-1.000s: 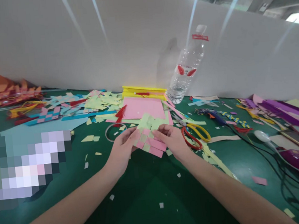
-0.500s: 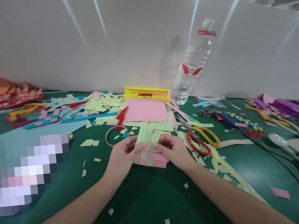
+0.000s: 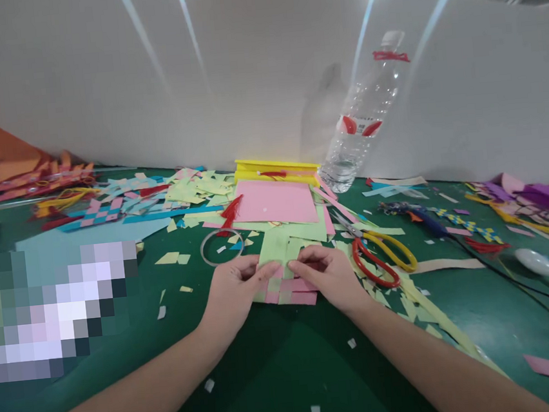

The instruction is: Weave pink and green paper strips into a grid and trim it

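Observation:
Green and pink paper strips (image 3: 287, 289), woven over and under each other, lie between my two hands at the middle of the table. My left hand (image 3: 236, 287) pinches the left side of the weave, thumb on top. From the right, my right hand (image 3: 327, 272) grips a green strip and the weave's right edge between thumb and fingers. The fingers under the paper are hidden. Just beyond lies a pink paper sheet (image 3: 276, 200) on a green one. Scissors (image 3: 381, 254) with red and yellow handles rest right of my right hand.
A clear plastic bottle (image 3: 363, 116) leans against the grey partition (image 3: 222, 62). A roll of tape or ring (image 3: 204, 251) lies left of the paper. Paper scraps (image 3: 199, 184) spread along the back. A corded tool (image 3: 421, 221) and a white spoon (image 3: 535, 262) lie at right.
The whole view has shifted slightly, so things sit a little further right. Both hands keep their hold on the woven paper, with only small finger movement.

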A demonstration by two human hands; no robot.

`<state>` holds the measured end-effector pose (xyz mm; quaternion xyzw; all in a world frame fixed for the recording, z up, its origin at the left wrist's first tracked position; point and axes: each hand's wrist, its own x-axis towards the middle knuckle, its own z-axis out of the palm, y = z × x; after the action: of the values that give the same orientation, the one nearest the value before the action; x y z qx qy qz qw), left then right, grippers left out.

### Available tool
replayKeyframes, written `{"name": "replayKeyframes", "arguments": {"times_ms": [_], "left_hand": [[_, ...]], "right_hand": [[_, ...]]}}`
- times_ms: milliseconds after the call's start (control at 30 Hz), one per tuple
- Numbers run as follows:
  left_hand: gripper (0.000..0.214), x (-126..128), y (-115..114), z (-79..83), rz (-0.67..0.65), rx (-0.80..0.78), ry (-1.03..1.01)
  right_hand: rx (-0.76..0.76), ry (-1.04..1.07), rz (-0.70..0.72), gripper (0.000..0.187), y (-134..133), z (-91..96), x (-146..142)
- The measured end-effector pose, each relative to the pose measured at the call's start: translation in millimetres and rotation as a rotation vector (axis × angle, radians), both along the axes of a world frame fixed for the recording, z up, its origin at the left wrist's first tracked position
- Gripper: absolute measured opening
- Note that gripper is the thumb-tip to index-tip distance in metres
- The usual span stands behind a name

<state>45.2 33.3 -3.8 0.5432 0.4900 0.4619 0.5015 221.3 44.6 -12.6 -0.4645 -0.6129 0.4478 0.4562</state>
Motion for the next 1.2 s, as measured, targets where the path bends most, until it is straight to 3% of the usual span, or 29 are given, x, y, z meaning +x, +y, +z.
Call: {"name": "replayKeyframes", "arguments": {"times_ms": [300,467,700,800,933,1200], "left_hand": [[0.029,2,3,-2.2,-0.014,-0.064,-0.053],[0.039,-1,3,-2.1,0.041,-0.111,-0.315],[0.045,-2,6,-0.9,0.151,-0.158,-0.479],[0.039,-1,5,-1.8,0.165,-0.196,-0.52],[0.035,2,3,-2.6,0.084,-0.215,-0.623],[0.036,5,-1,-2.2,-0.094,-0.138,-0.598]], "right_hand": [[0.084,-0.025,-0.037,0.021,-2,1.1,0],[0.221,0.141,-0.12,0.033,-6,6.1,-3],[0.03,0.127,-0.257,0.04,-15,6.1,-10],[-0.057,0.142,-0.193,0.044,-19,6.2,-14],[-0.102,0.153,-0.087,0.034,-24,6.8,-17],[-0.115,0.133,-0.159,0.031,-18,1.9,-13]]}}
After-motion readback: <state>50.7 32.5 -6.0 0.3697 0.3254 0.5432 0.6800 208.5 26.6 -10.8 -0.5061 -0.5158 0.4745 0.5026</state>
